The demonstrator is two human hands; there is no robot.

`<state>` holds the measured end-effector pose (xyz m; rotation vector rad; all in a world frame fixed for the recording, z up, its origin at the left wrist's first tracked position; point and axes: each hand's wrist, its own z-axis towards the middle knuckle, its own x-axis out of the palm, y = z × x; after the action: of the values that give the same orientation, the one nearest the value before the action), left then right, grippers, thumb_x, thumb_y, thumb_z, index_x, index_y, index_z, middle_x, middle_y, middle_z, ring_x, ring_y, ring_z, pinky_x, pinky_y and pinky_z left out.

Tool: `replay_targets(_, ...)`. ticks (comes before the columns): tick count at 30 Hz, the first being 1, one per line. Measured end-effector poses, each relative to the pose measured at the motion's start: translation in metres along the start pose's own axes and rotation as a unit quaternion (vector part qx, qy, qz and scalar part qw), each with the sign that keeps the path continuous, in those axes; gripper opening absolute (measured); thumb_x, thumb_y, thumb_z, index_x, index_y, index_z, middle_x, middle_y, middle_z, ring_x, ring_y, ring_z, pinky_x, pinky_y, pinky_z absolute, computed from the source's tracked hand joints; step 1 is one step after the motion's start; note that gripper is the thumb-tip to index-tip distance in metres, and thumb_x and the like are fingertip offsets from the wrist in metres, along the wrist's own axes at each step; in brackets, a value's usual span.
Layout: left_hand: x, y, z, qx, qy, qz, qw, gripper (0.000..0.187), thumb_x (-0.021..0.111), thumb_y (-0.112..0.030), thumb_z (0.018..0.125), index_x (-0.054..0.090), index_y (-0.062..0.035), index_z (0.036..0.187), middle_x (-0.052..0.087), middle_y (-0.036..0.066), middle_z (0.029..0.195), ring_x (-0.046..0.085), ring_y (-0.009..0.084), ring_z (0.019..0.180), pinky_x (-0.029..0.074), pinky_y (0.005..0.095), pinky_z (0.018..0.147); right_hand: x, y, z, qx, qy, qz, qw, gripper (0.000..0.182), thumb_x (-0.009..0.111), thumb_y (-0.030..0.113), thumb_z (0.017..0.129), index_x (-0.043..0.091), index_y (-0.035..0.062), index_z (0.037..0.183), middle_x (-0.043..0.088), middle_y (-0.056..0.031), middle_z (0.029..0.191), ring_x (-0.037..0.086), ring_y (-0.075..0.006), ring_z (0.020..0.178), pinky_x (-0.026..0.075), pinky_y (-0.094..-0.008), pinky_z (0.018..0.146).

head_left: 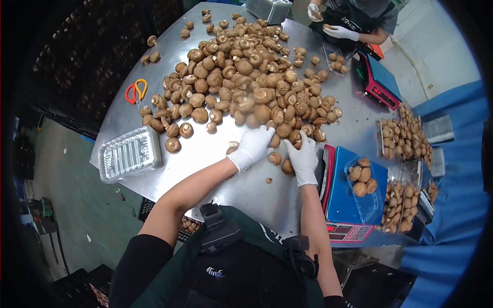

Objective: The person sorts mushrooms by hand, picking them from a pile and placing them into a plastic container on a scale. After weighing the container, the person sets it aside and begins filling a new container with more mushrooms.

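Observation:
A large heap of brown shiitake mushrooms (244, 66) covers the middle of the metal table (205, 169). At the heap's near edge is my left hand (254, 148), in a white glove. Its fingers are curled, with a mushroom (275, 140) between fingertips and thumb. My right hand (304, 160), also gloved, has its thumb and fingers closed about another mushroom (295, 137). Loose mushrooms (287, 166) lie between the hands. Beside my right wrist, a blue-topped scale (336, 190) carries a clear tray (367, 203) holding several mushrooms. The palms of both hands are hidden.
Stacked clear trays (129, 154) stand at the left, near scissors (137, 93) with red and yellow handles. Filled mushroom trays (398, 205) line the right side. Across the table, a co-worker's gloved hand (341, 33) is near a second scale (381, 82).

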<state>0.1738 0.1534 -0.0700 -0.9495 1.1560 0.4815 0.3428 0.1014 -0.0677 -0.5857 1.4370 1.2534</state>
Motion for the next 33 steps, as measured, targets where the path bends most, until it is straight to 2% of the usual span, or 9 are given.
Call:
replay_targets(5, -0.016, 0.01, -0.014, -0.028, -0.015, -0.088, 0.996, 0.039, 0.068, -0.027, 0.077, 0.048, -0.0061, 0.103, 0.06, 0.015, 0.096, 0.064, 0.0295, 0.084, 0.051, 0.0406, 0.07, 0.016, -0.01, 0.01, 0.023, 0.014, -0.003, 1.0, 0.054, 0.066, 0.043, 0.081, 0.055, 0.0172, 0.127, 0.059, -0.0135, 0.101, 0.058, -0.031, 0.1, 0.049, -0.0427, 0.082)
replay_targets(7, -0.032, 0.011, -0.016, -0.142, 0.067, -0.211, 0.965, 0.036, 0.066, -0.028, 0.079, 0.05, -0.0078, 0.105, 0.062, 0.013, 0.101, 0.064, 0.0289, 0.086, 0.051, 0.0404, 0.073, 0.02, -0.022, 0.011, 0.028, 0.016, 0.027, 0.999, 0.052, 0.065, 0.04, 0.083, 0.054, 0.0169, 0.128, 0.061, -0.0114, 0.096, 0.062, -0.028, 0.087, 0.05, -0.0414, 0.076)
replay_targets(11, -0.02, 0.016, -0.02, -0.046, -0.005, -0.152, 0.987, 0.043, 0.066, -0.031, 0.08, 0.053, -0.0106, 0.115, 0.062, 0.014, 0.106, 0.064, 0.0284, 0.088, 0.051, 0.0402, 0.076, 0.032, -0.039, 0.007, 0.023, 0.0, 0.159, 0.987, 0.042, 0.062, 0.032, 0.089, 0.055, 0.0173, 0.128, 0.063, -0.0083, 0.097, 0.062, -0.0233, 0.083, 0.05, -0.0373, 0.07)
replay_targets(13, -0.018, 0.01, -0.019, 0.003, 0.046, -0.115, 0.992, 0.052, 0.067, -0.031, 0.079, 0.053, -0.0129, 0.125, 0.06, 0.014, 0.109, 0.063, 0.0286, 0.091, 0.051, 0.0394, 0.079, 0.003, -0.03, 0.0, 0.187, 0.116, 0.519, 0.826, 0.04, 0.055, 0.03, 0.095, 0.054, 0.0074, 0.128, 0.064, -0.005, 0.098, 0.063, -0.0169, 0.077, 0.05, -0.029, 0.068)
replay_targets(20, -0.02, 0.016, -0.015, 0.08, 0.097, -0.028, 0.992, 0.05, 0.068, -0.025, 0.075, 0.055, -0.0129, 0.122, 0.058, 0.014, 0.107, 0.063, 0.0304, 0.09, 0.05, 0.0402, 0.077, -0.075, -0.008, -0.042, 0.175, 0.128, 0.646, 0.732, 0.038, 0.055, 0.029, 0.095, 0.054, 0.0038, 0.123, 0.064, -0.0083, 0.105, 0.064, -0.0145, 0.083, 0.05, -0.0258, 0.06)
replay_targets(22, -0.024, 0.011, -0.015, 0.085, 0.093, -0.006, 0.992, 0.041, 0.07, -0.019, 0.07, 0.056, -0.0068, 0.106, 0.062, 0.014, 0.093, 0.064, 0.032, 0.081, 0.05, 0.0443, 0.069, -0.098, -0.023, -0.057, 0.147, 0.107, 0.645, 0.742, 0.039, 0.055, 0.024, 0.094, 0.052, 0.0017, 0.126, 0.064, -0.0106, 0.102, 0.063, -0.0151, 0.083, 0.049, -0.0242, 0.061)
replay_targets(24, -0.025, 0.011, -0.019, 0.075, 0.063, -0.014, 0.995, 0.045, 0.07, -0.019, 0.071, 0.055, -0.0089, 0.112, 0.063, 0.015, 0.089, 0.064, 0.0318, 0.08, 0.051, 0.044, 0.07, -0.149, -0.03, -0.076, 0.165, 0.097, 0.627, 0.756, 0.039, 0.056, 0.018, 0.093, 0.052, 0.0004, 0.128, 0.062, -0.0067, 0.111, 0.062, -0.0139, 0.095, 0.049, -0.0259, 0.083)
replay_targets(27, -0.044, -0.001, -0.021, -0.011, 0.069, -0.116, 0.991, 0.053, 0.072, -0.029, 0.074, 0.048, -0.0106, 0.118, 0.066, 0.015, 0.094, 0.066, 0.0324, 0.084, 0.052, 0.0404, 0.074, -0.197, -0.069, -0.095, 0.182, 0.032, 0.508, 0.841, 0.039, 0.057, 0.009, 0.089, 0.056, 0.0012, 0.128, 0.06, -0.0091, 0.119, 0.057, -0.014, 0.106, 0.045, -0.0268, 0.092)
replay_targets(33, -0.077, -0.066, -0.005, 0.048, 0.059, -0.267, 0.961, 0.049, 0.077, -0.031, 0.071, 0.054, -0.0102, 0.109, 0.066, 0.011, 0.088, 0.066, 0.0256, 0.076, 0.051, 0.0354, 0.068, -0.231, -0.156, -0.103, 0.19, 0.083, 0.374, 0.904, 0.036, 0.058, 0.007, 0.09, 0.058, 0.0011, 0.125, 0.061, -0.0015, 0.098, 0.055, -0.0095, 0.085, 0.047, -0.0235, 0.076)
